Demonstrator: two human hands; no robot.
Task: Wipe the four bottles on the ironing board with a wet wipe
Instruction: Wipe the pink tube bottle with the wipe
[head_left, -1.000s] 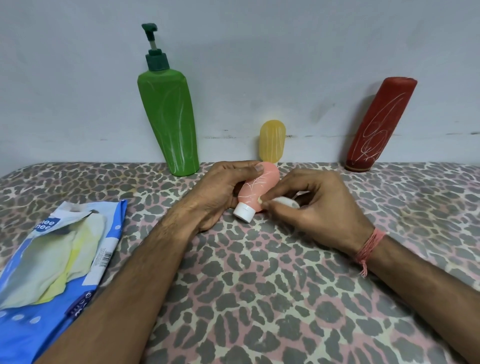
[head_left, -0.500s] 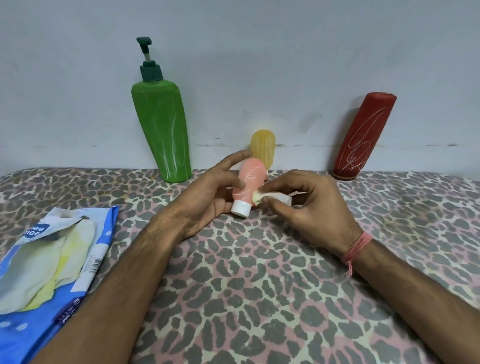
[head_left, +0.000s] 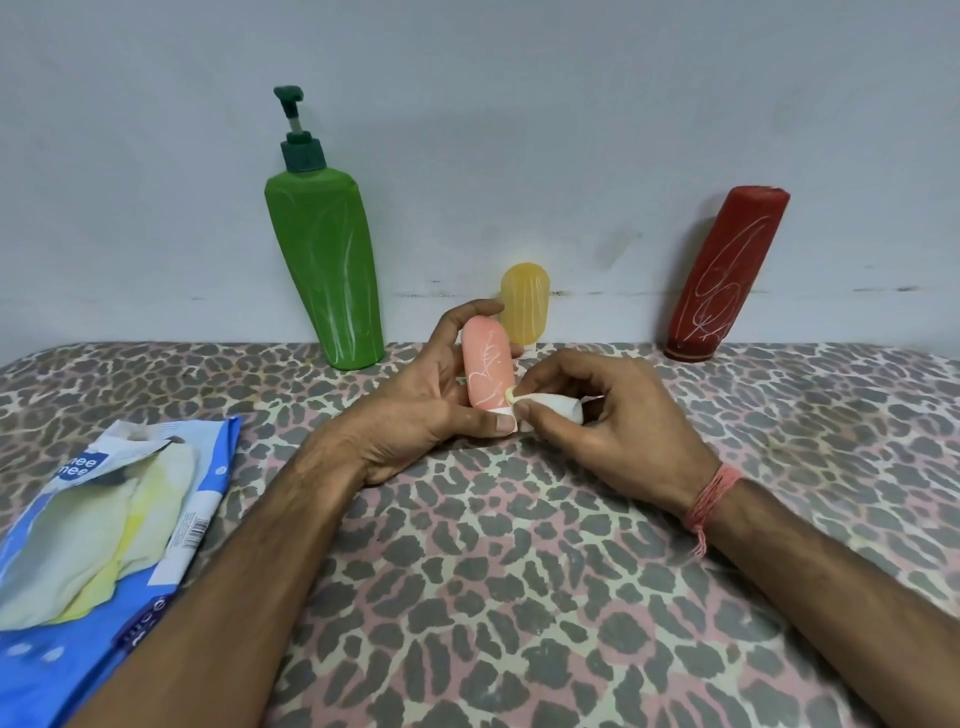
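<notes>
Light is soft and even here, rather dim, with a cool grey cast over the wall (head_left: 519, 130). Faint, blurry shadows sit on the wall behind the green bottle (head_left: 324, 270) and the red bottle (head_left: 724, 275). No harsh glare anywhere. Focus holds sharp through the middle. Wide-angle distortion leans both bottles outward, and the ironing board (head_left: 519, 597) edge bows toward the corners.

matt pink plastic bottle (head_left: 487, 364) with white scribbles; printed cloth board cover (head_left: 519, 571); glossy wipes packet (head_left: 104, 545).
</notes>
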